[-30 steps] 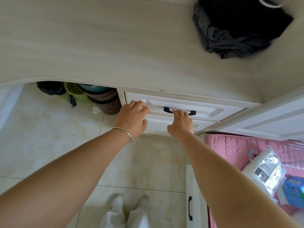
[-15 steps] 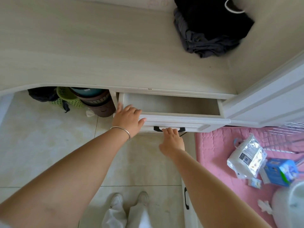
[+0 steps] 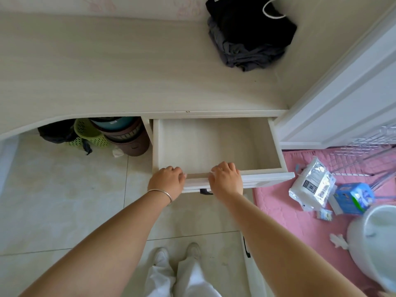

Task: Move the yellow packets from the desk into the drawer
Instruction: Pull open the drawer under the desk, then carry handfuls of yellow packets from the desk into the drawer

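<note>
Since the earlier frame, the drawer has been drawn much farther out from under the desk, so that its pale bottom is shown at the centre of the frame. Its front edge is gripped by both hands: the left hand, with a bracelet at the wrist, is curled over the left part of the edge, and the right hand is curled over the middle. No yellow packets can be made out on the desk or in the drawer. Dark folded clothing is seen at the upper right of the desk. Baskets are stored beneath the desk at left. Silver packaging is seen on the pink mat at right.
</note>
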